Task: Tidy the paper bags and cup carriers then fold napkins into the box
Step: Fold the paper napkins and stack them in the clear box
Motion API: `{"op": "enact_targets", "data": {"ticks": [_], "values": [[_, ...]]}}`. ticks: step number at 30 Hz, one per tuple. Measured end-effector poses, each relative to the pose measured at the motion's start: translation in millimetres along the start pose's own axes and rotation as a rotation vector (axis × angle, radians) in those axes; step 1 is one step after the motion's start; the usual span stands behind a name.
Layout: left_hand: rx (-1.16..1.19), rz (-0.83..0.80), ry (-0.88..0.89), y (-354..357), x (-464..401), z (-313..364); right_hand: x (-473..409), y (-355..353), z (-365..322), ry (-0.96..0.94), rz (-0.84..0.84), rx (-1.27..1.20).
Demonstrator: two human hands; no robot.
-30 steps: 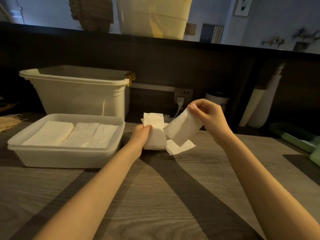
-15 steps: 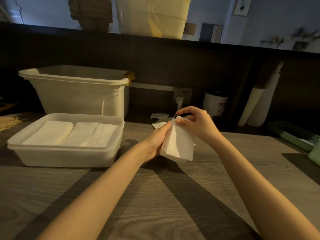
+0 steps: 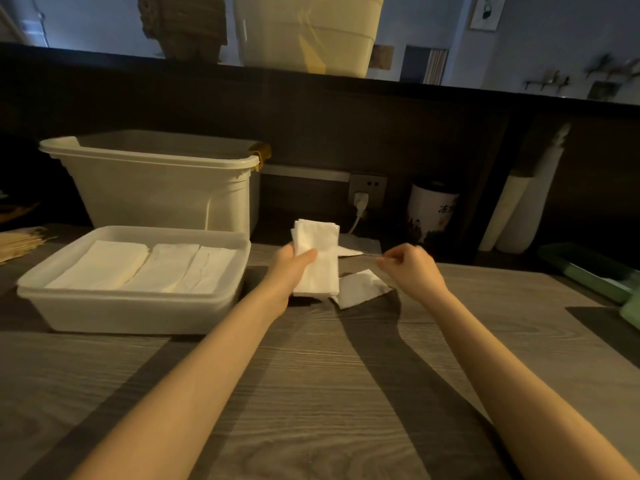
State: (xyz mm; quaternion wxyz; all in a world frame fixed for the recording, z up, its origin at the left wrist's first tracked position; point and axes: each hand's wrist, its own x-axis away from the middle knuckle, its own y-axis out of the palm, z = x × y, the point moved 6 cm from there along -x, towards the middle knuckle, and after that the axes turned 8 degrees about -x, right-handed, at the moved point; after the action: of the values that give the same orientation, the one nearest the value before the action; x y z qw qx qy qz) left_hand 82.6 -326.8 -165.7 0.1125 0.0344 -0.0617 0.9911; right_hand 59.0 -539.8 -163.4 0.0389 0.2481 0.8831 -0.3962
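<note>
My left hand holds a stack of folded white napkins upright above the wooden table, thumb across its front. My right hand hovers to the right of the stack, fingers curled loosely with nothing in them. A loose white napkin lies flat on the table between my hands, and another napkin lies further back near the wall. The shallow white box sits to the left and holds three rows of folded napkins.
A tall white bin stands behind the box. A wall socket with a plug, a printed canister and stacked cups line the back wall. A green tray sits at the right, wooden sticks at the far left.
My right hand put its folded napkin onto the stack in my left hand, then let go and drew away to the right. The stack now stands upright in my left hand.
</note>
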Motion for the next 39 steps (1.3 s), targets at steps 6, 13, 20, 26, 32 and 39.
{"op": "enact_targets", "data": {"ticks": [6, 13, 20, 26, 32, 39], "values": [[0.045, 0.126, -0.054, -15.5, -9.0, -7.9, 1.4, 24.8, 22.4, 0.089, -0.192, 0.304], [0.032, 0.132, -0.064, -14.9, -10.8, -9.6, 7.2, 31.6, 8.6, 0.09, -0.261, 0.187], [-0.013, 0.146, -0.051, -15.1, -11.2, -8.0, 18.1, 13.6, -24.3, 0.061, -0.265, -0.502], [0.064, 0.066, -0.171, -5.5, -7.8, -13.2, 29.3, -1.6, -54.9, -0.018, -0.434, -0.924], [0.078, -0.221, -0.116, 24.8, 9.1, -5.1, 30.9, 10.1, -63.9, -0.097, -0.336, -0.558], [0.047, -0.207, -0.071, 30.8, 9.7, -4.4, 29.6, 8.1, -66.0, -0.168, -0.208, -0.43]]}}
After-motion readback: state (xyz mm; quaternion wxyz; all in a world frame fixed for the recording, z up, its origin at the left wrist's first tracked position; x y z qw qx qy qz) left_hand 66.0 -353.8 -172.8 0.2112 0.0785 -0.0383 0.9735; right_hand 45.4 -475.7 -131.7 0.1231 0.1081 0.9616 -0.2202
